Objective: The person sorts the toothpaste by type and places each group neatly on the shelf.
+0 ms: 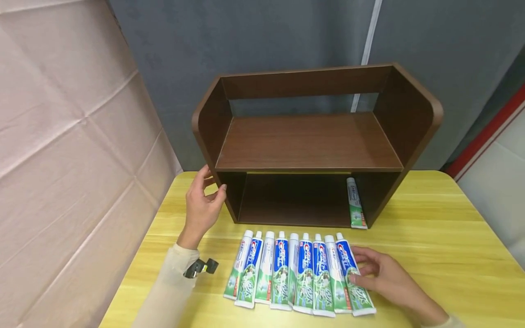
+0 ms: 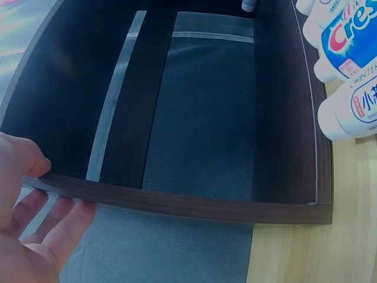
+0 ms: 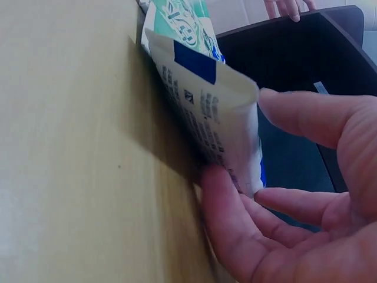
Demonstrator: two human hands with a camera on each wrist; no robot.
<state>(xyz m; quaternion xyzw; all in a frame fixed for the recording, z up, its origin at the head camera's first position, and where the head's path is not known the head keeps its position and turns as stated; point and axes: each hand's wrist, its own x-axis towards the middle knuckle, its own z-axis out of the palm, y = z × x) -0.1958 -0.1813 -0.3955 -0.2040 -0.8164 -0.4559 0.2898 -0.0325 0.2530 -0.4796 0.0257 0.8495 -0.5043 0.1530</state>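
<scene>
In the head view my left hand (image 1: 203, 205) grips the left side panel of a dark brown two-tier shelf (image 1: 307, 141), thumb at the front edge and fingers outside. The left wrist view also has the thumb and fingers on either side of that panel (image 2: 177, 203). My right hand (image 1: 381, 275) pinches the rightmost Crest toothpaste tube (image 1: 353, 278) of a row, its thumb on the printed face. Seen from the right wrist, fingers curl around the white back of this tube (image 3: 230, 118). Several other toothpaste tubes (image 1: 280, 273) lie side by side, caps toward the shelf.
One grey-and-green toothpaste tube (image 1: 356, 205) leans in the lower compartment, against its right wall. The shelf stands on a yellow wood-grain table (image 1: 443, 237). Behind it hangs a grey curtain (image 1: 262, 36), and a pale cloth (image 1: 74, 150) covers the left side.
</scene>
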